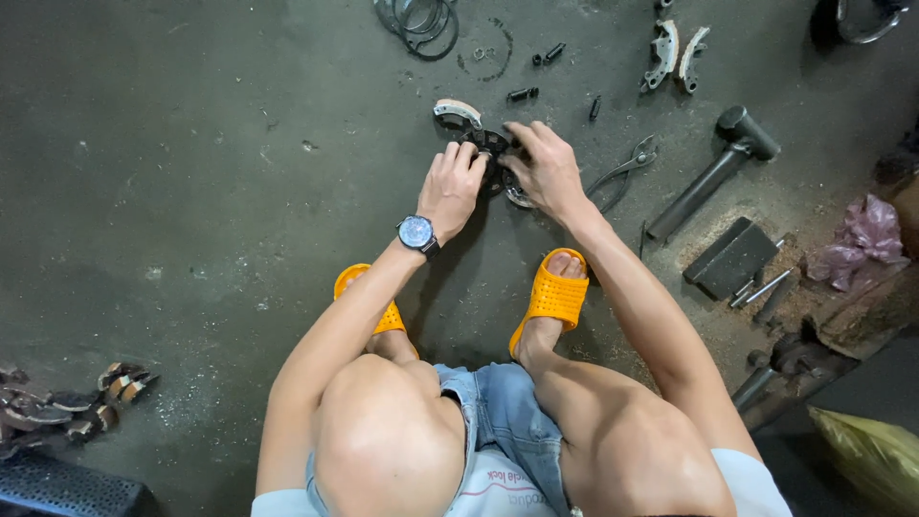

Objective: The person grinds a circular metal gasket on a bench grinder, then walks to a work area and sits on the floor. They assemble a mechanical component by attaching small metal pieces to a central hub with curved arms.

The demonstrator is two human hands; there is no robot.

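- While the person squats low in orange slippers [553, 297], the grey concrete floor [191, 172] carries everything, and the work sits on it just ahead of the toes.
- The big stuff lies off to the right, well apart from the work: a dark hammer [713, 168], and a flat metal block [732, 257] resting in sawdust.
- Both hands are down on the round, dark brake assembly [490, 153], which lies flat on the floor between them.
- The left hand [452, 187], wristwatch [417, 233] showing, has its fingers curled over the near-left edge of the part, closed around it.
- The right hand [546, 170] presses on the right side, fingers spread and bent over the top; how tightly it grips I cannot tell.
- To my eye, doing this well means holding the part steady with one hand and working the fit evenly with the other, not forcing one side.
- The assembly looks black and greasy, with a pale curved brake shoe [458, 111] showing at its far-left edge; much of it is hidden under the fingers.
- A pair of pliers [627, 170] lies just beside the right hand, within easy reach.
- Two spare curved shoes [675, 56] rest farther back.
- Smallest of all, a few dark bolts [523, 94] lie scattered just beyond the assembly.
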